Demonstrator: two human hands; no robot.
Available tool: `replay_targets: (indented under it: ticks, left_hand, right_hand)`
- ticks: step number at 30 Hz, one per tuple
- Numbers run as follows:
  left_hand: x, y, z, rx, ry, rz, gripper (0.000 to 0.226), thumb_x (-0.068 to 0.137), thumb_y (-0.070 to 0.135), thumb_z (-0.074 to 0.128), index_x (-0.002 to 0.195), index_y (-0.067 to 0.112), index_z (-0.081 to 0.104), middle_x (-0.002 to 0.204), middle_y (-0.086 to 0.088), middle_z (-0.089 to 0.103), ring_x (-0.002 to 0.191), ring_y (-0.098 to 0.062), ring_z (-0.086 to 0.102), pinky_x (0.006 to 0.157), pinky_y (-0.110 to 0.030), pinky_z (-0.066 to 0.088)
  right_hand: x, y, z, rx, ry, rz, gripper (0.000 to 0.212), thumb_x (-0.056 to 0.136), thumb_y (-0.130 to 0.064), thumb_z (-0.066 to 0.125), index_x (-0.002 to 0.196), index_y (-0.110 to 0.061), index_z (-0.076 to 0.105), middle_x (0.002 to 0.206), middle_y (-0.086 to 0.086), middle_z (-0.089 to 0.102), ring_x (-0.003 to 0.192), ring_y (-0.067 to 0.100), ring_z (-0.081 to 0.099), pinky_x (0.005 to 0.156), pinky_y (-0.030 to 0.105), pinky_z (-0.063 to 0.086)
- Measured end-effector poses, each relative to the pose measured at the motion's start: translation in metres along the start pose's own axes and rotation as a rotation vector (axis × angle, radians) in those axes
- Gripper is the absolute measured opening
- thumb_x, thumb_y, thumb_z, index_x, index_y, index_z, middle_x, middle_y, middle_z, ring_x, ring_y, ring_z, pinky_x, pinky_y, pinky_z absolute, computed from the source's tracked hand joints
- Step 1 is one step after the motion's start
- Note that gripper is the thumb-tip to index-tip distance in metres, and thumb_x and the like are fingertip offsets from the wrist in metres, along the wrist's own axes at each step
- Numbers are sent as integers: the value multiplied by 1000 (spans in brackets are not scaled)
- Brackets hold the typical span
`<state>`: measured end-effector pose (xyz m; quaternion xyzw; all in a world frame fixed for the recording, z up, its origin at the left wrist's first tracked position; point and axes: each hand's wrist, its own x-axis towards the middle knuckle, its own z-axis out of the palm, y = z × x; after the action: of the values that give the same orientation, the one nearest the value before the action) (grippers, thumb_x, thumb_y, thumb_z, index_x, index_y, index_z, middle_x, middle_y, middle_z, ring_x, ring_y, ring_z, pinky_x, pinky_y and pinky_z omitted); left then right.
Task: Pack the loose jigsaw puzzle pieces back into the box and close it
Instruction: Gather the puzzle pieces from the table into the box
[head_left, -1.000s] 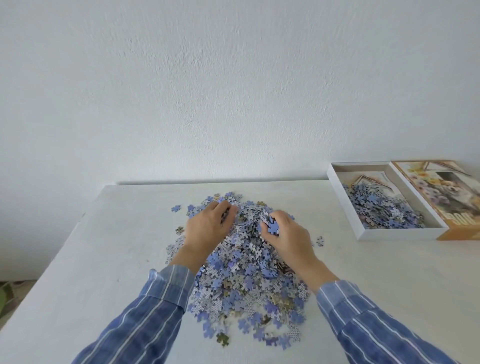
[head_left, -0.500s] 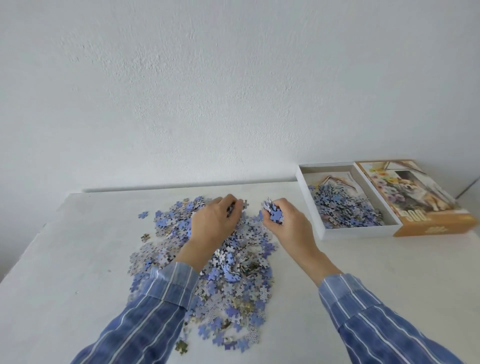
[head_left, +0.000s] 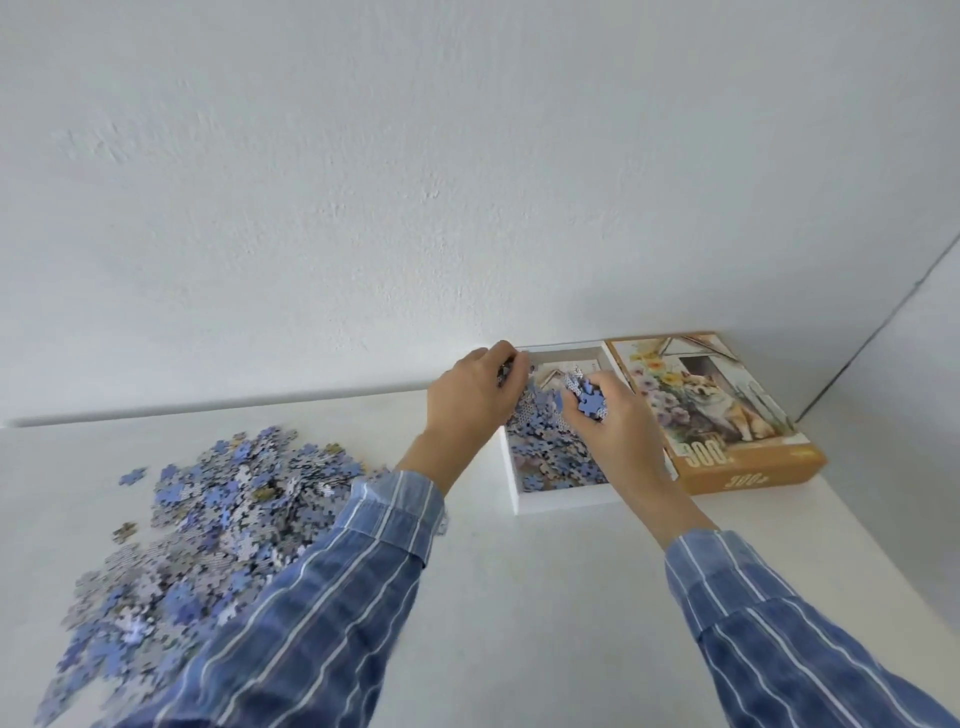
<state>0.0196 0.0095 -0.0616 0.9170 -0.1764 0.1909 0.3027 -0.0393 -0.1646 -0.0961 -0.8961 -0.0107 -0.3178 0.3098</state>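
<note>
A: Head view is showing a plain white wall (head_left: 467, 182) filling the upper half, meeting a second wall at a corner on the right. What is lying below it?

B: A white table (head_left: 519, 597) is carrying everything. A big heap of loose puzzle pieces (head_left: 218, 519) is lying on its left side, well apart from the open white box (head_left: 563, 501) at the far right, which is already holding some pieces. The lid (head_left: 711, 415), printed with a dog and flowers, is lying just beside the box.

A: And the hands?

B: Both are hovering over the box. The left hand (head_left: 470, 397) is curling closed around a clutch of pieces; the right hand (head_left: 618, 426) is cupping another bunch, fingers bent.

A: Any risk?

B: Likely spilling: pieces released near the rim could be bouncing onto the table.
</note>
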Motion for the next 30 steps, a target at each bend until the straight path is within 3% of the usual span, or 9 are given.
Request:
replay_targets:
  ticks: [3, 8, 13, 18, 21, 23, 25, 28, 30]
  left_hand:
    - [22, 14, 34, 8, -24, -7, 34, 99, 47, 43, 92, 20, 63, 79, 0, 65, 66, -26, 61, 56, -36, 53]
    - [54, 19, 83, 23, -62, -1, 36, 99, 49, 42, 94, 21, 63, 78, 0, 65, 66, -26, 62, 57, -39, 55]
    - [74, 16, 114, 54, -156, 26, 37, 100, 49, 41, 99, 20, 64, 82, 0, 65, 68, -22, 61, 55, -34, 52]
    - [76, 0, 140, -4, -345, 63, 37, 103, 48, 29, 107, 21, 54, 93, 3, 54, 83, -24, 61, 65, -40, 52]
    - [71, -5, 148, -3, -438, 39, 38, 103, 47, 22, 112, 26, 52, 106, 2, 51, 103, -23, 57, 88, -44, 46]
    - [69, -6, 150, 66, -410, 48, 37, 102, 49, 24, 117, 32, 54, 118, 4, 54, 113, -18, 52, 99, -44, 34]
    - [67, -5, 149, 87, -376, 58, 40, 98, 53, 26, 118, 35, 56, 123, 8, 55, 117, -15, 48, 102, -44, 29]
    - [69, -1, 147, 52, -334, 29, 55, 89, 53, 18, 116, 28, 60, 120, 6, 59, 111, -17, 50, 96, -40, 34]
    - [72, -2, 148, 32, -320, 19, 43, 91, 41, 29, 113, 23, 61, 111, 4, 63, 106, -18, 52, 94, -37, 39]
  right_hand:
    - [3, 33, -5, -24, -12, -17, 27, 95, -37, 63, 95, -10, 58, 62, 2, 50, 45, 18, 41, 40, 31, 33]
    - [2, 64, 2, 34, -112, -89, 29, 94, -41, 64, 97, -13, 60, 75, -12, 49, 54, 1, 44, 47, 11, 32]
    - [1, 78, 12, -15, -114, -290, 41, 91, -49, 56, 100, -10, 67, 79, -5, 66, 56, 8, 58, 52, -3, 30]
    - [-4, 91, 20, -26, -190, -327, 44, 93, -58, 53, 104, -18, 67, 86, -7, 69, 67, 8, 63, 51, 12, 44]
    - [-7, 92, 16, -63, -251, -277, 43, 92, -65, 52, 104, -25, 63, 85, -14, 63, 71, 3, 56, 57, 4, 32]
    - [-5, 92, 15, -80, -277, -266, 46, 91, -70, 50, 99, -28, 64, 82, -16, 61, 70, 2, 53, 57, 8, 33]
    - [-3, 92, 16, -83, -294, -259, 45, 92, -70, 47, 92, -29, 66, 78, -15, 62, 69, 5, 55, 58, 17, 41]
    - [-2, 92, 18, -94, -265, -253, 37, 100, -53, 44, 82, -28, 65, 71, -15, 62, 65, 8, 56, 70, 32, 47]
    - [-2, 93, 20, -79, -274, -260, 32, 100, -42, 45, 83, -27, 67, 72, -16, 65, 66, 7, 58, 76, 38, 48]
